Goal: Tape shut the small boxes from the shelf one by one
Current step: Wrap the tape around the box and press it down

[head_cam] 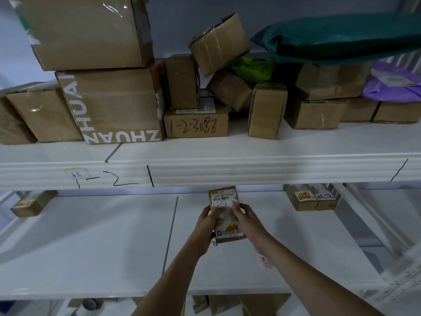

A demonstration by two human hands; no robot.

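1. Head view: small box [224, 210] held above the middle shelf [91, 236].
2. Left hand [206, 226] grips its left side.
3. Right hand [247, 221] grips its right side, fingers curled over the label.

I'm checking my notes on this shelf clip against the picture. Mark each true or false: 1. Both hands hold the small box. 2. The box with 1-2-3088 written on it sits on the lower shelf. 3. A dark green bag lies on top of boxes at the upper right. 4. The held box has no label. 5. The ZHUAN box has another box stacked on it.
1. True: the left hand and right hand both grip the small box.
2. False: the 1-2-3088 box sits on the upper shelf.
3. True: the dark green bag is there.
4. False: it carries a barcode label.
5. True: the ZHUAN box bears a large box.
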